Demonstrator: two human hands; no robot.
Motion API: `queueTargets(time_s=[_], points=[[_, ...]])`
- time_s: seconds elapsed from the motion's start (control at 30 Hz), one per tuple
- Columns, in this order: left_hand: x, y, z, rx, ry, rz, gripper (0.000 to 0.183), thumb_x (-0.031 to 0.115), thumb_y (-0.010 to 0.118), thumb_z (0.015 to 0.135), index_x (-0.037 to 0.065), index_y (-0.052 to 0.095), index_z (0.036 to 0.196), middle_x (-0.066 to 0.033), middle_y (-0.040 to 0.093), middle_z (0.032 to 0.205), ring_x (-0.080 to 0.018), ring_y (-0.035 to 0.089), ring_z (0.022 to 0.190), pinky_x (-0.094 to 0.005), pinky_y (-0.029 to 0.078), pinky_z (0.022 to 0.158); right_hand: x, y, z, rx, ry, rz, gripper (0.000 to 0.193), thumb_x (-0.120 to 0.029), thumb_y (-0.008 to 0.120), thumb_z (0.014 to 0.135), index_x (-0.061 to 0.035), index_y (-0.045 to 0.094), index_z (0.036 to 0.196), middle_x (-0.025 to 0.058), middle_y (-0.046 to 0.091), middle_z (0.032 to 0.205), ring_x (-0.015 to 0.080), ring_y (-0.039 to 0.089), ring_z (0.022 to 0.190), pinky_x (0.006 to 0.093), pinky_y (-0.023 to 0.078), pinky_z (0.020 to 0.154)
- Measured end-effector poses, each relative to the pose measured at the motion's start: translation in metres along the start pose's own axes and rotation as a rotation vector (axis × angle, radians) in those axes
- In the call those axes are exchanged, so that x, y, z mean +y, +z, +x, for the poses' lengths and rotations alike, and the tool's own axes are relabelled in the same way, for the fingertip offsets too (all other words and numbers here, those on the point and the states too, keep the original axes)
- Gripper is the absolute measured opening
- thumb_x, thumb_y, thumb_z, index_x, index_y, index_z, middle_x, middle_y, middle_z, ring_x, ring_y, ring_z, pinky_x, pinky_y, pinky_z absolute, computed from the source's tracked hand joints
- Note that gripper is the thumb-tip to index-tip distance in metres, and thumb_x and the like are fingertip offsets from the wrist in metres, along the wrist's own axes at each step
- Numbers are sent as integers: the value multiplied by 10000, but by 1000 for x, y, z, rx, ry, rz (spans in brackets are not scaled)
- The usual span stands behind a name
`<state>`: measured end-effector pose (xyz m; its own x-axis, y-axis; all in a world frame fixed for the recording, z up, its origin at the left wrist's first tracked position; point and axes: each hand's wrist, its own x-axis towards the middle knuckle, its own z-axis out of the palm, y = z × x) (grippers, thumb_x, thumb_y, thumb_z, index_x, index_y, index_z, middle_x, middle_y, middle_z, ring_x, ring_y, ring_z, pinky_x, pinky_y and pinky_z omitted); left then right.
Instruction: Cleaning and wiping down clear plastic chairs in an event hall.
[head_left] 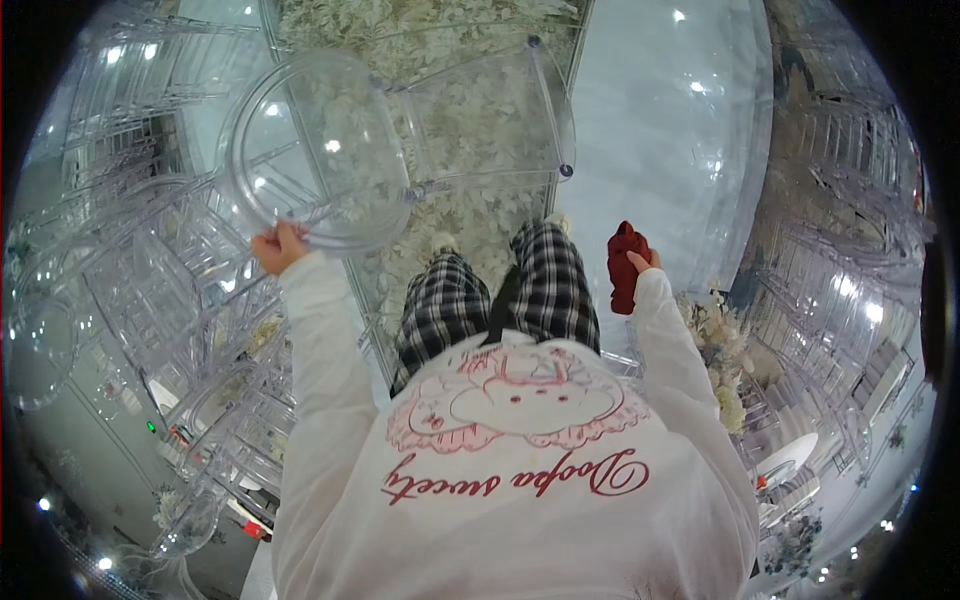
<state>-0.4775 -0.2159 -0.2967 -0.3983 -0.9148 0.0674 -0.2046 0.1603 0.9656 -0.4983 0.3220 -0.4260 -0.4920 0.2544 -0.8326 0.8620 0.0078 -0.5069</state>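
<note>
A clear plastic chair (pixel 345 195) with a rounded back and dark-tipped legs is in front of me, over the floral strip. My left hand (pixel 281 247) is closed on the near rim of its rounded part. In my right hand (pixel 645 262) is a bunched dark red cloth (pixel 624 268), held out to the right at about knee height. The cloth is apart from the chair. The chair's far legs (pixel 550 105) point away to the right.
Many clear chairs (pixel 160 270) stand packed along my left, close to my left arm. More clear chairs (pixel 850 170) line the right. Pale flowers (pixel 725 350) sit beside my right forearm. A glossy pale walkway (pixel 670 120) runs ahead to the right of the floral strip (pixel 470 235).
</note>
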Motion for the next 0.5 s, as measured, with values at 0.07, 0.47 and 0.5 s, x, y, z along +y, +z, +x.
queueTargets(time_s=[0.07, 0.47, 0.5], points=[[7, 6, 8, 107, 5, 49, 175, 16, 529, 699, 22, 354, 701, -108, 491, 555, -161, 492, 441, -254, 405, 384, -36, 16, 24, -15, -206, -225, 576, -215, 672, 639, -31, 372, 1096, 152, 512, 978, 232, 526, 852, 333, 434, 735], [20, 34, 46, 188, 288, 227, 76, 47, 515, 724, 49, 440, 736, -75, 462, 600, -164, 462, 481, -254, 395, 439, -176, 310, 175, 327, -924, -770, 531, -317, 591, 637, -132, 422, 1105, 117, 386, 1152, 291, 398, 1040, 360, 362, 841], [18, 31, 45, 126, 409, 332, 71, 69, 514, 733, 47, 447, 739, -75, 469, 614, -163, 467, 493, -246, 390, 442, -183, 327, 186, 334, -838, -913, 522, -350, 593, 624, -140, 440, 1077, 94, 410, 1117, 281, 438, 987, 368, 391, 786]])
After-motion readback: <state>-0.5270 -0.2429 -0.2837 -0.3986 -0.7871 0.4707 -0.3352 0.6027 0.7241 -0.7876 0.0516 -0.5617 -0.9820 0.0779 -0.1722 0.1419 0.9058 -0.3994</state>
